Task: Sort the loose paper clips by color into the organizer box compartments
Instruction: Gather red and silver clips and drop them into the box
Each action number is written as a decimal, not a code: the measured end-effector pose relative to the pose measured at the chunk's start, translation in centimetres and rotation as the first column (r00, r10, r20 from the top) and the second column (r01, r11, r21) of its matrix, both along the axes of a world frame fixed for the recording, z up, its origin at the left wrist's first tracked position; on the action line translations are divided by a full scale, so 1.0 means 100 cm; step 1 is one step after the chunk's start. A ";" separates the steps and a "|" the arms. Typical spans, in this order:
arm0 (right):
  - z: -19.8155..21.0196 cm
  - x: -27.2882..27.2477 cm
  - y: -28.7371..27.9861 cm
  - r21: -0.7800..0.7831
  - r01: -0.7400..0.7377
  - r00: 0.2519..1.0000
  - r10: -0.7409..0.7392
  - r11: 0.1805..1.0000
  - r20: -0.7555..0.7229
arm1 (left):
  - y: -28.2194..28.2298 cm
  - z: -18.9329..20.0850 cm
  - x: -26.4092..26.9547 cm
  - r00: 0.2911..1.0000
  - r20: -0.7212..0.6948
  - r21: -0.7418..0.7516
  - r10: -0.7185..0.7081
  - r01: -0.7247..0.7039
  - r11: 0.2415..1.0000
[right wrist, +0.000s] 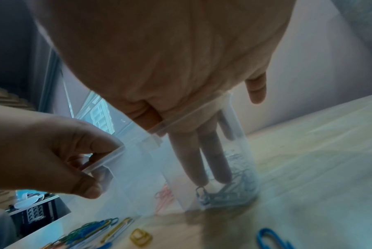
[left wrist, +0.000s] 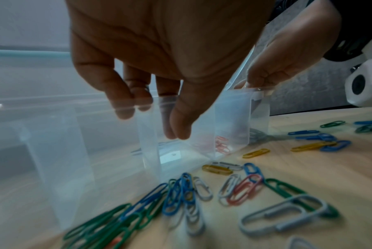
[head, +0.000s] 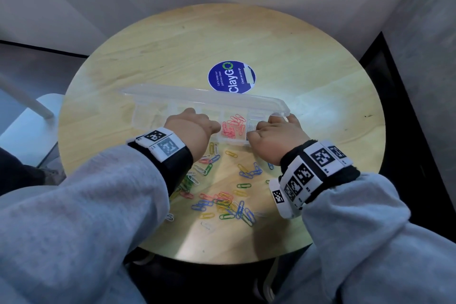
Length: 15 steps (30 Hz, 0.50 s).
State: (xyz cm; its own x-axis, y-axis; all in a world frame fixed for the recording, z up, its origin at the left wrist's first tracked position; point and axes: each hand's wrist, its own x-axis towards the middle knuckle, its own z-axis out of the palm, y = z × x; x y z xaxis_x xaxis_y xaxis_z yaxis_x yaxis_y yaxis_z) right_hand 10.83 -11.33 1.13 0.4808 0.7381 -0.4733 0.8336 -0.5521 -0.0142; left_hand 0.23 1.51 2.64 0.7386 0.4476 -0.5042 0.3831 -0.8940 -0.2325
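Observation:
A clear organizer box (head: 148,121) lies across the round table with its lid (head: 197,96) hinged open at the back. My left hand (head: 190,126) grips the box's front wall (left wrist: 53,151), thumb (left wrist: 181,131) outside and fingers inside a middle compartment. Just to its right, one compartment holds pink clips (head: 233,126). My right hand (right wrist: 208,175) reaches straight-fingered into the end compartment, fingertips touching the white clips (right wrist: 227,193) there. Loose clips (head: 222,187) in blue, green, yellow, pink and white lie scattered in front of the box.
The wooden table (head: 172,44) carries a round blue sticker (head: 230,76) behind the box. A white chair (head: 24,126) stands off the left edge. Dark flooring runs along the right edge. Both grey sleeves hang over the near rim.

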 end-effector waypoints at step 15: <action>0.011 0.011 -0.005 0.125 0.035 0.981 -0.010 0.992 -0.192 | 0.006 0.000 0.008 0.998 -0.067 0.008 0.019 -0.019 1.000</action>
